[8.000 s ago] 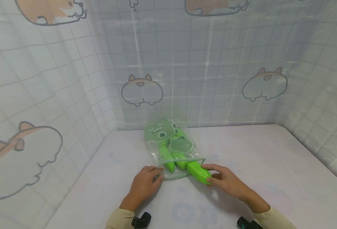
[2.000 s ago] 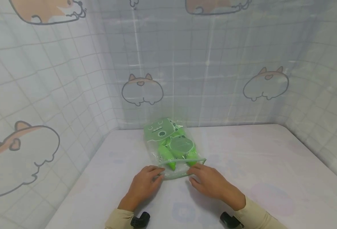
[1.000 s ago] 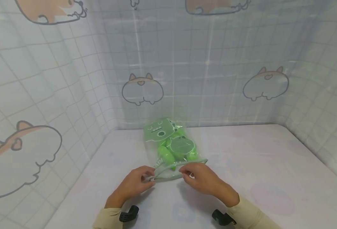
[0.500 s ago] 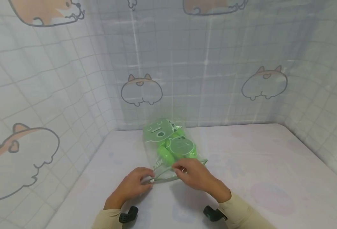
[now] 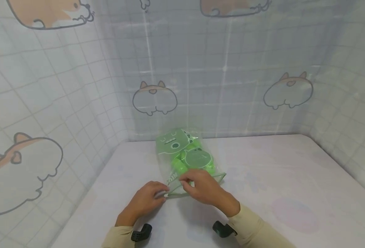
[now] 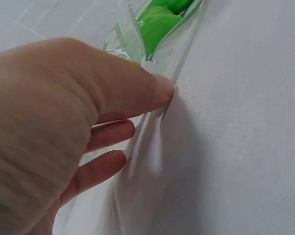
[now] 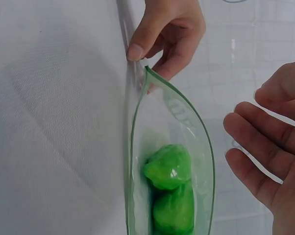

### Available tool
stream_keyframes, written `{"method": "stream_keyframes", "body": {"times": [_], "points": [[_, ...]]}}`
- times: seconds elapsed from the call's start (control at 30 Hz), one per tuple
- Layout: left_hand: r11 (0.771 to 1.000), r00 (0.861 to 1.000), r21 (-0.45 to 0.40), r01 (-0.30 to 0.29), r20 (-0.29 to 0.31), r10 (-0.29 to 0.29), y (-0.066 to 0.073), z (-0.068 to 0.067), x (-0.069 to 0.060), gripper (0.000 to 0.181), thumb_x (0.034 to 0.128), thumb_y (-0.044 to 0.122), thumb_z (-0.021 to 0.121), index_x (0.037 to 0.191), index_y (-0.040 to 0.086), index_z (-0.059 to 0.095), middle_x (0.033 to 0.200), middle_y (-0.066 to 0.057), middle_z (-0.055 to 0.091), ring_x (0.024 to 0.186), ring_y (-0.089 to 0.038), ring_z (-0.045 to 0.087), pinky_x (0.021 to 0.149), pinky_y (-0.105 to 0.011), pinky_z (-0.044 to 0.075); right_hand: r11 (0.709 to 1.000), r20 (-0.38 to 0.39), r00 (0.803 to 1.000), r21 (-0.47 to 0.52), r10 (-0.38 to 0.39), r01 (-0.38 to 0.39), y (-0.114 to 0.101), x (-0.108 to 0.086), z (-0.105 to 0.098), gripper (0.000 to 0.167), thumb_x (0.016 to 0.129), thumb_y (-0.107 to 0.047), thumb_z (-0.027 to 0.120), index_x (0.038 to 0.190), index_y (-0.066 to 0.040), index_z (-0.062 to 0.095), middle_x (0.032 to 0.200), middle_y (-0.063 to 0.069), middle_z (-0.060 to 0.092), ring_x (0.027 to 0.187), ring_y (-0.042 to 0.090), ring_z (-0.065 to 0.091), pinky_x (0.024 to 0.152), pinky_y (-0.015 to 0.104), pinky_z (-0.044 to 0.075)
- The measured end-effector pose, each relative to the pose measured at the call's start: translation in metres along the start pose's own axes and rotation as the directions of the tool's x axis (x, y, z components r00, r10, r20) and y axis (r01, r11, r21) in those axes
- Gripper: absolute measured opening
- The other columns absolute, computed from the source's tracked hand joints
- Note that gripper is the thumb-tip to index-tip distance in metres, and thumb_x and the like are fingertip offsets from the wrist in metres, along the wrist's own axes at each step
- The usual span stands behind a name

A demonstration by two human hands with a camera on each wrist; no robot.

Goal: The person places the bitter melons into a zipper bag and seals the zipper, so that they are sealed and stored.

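Note:
A clear zip bag [image 5: 171, 141] with a green cartoon print lies at the back of the table. Several glossy green vegetable-shaped pieces [image 7: 168, 166] are inside it. My left hand [image 5: 145, 200] pinches the left corner of the bag's mouth, thumb beside the white zip slider [image 6: 148, 64]. Toward the slider, the green rims [image 7: 212, 161] meet; farther along they stand apart, as the right wrist view shows. My right hand [image 5: 203, 187] hovers over the mouth, its fingers loosely bent, apart from the bag and holding nothing.
The white table [image 5: 263, 179] has faint printed patterns. Grid-patterned curtains [image 5: 201, 62] with cartoon dogs enclose the back and both sides. A dark wrist camera [image 5: 141, 233] sits under the left cuff, another wrist camera [image 5: 222, 229] under the right.
A green piece held by my right hand eight seconds ago is now inside the bag. My left hand has shifted left onto the mouth's corner. My right hand has moved left along the mouth.

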State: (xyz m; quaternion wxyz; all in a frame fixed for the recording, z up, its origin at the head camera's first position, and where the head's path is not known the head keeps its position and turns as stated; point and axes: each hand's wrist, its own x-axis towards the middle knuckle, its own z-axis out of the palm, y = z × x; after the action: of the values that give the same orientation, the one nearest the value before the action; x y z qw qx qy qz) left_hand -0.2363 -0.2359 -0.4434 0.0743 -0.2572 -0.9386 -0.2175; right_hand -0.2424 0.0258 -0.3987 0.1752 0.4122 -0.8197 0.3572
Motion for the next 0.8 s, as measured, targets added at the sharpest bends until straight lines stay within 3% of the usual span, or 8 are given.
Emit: {"method": "stream_keyframes", "body": {"times": [0.17,0.37,0.8], "points": [[0.998,0.998,0.005,0.058,0.013,-0.058,0.002,0.000,0.001,0.027,0.0818,0.012,0.079,0.108,0.018,0.076,0.111,0.003,0.071,0.108,-0.020,0.062,0.094,-0.045,0.050,1.000,0.012,1.000,0.016,-0.006,0.006,0.000,0.004,0.006,0.015,0.091,-0.008,0.068,0.103,-0.013,0.076,0.094,-0.007,0.071,0.085,0.002,0.062,0.077,0.025,0.054],[0.993,0.993,0.000,0.116,0.007,-0.116,0.000,0.001,0.000,0.024,0.0828,0.016,0.080,0.106,0.021,0.077,0.107,0.008,0.071,0.104,-0.016,0.063,0.090,-0.043,0.052,0.999,0.058,0.998,-0.036,0.006,-0.004,0.000,0.006,0.014,0.015,0.092,-0.010,0.068,0.104,-0.011,0.076,0.095,-0.007,0.070,0.087,0.003,0.062,0.079,0.021,0.052],[0.995,0.994,-0.006,0.104,0.012,-0.104,-0.004,-0.001,0.000,0.019,0.0849,0.018,0.078,0.104,0.022,0.078,0.099,0.014,0.069,0.098,-0.011,0.063,0.086,-0.041,0.053,0.987,0.108,0.994,-0.161,0.007,0.010,0.003,0.006,0.030,0.015,0.091,-0.013,0.068,0.103,-0.011,0.076,0.094,-0.007,0.069,0.084,0.002,0.061,0.075,0.019,0.051]]}}
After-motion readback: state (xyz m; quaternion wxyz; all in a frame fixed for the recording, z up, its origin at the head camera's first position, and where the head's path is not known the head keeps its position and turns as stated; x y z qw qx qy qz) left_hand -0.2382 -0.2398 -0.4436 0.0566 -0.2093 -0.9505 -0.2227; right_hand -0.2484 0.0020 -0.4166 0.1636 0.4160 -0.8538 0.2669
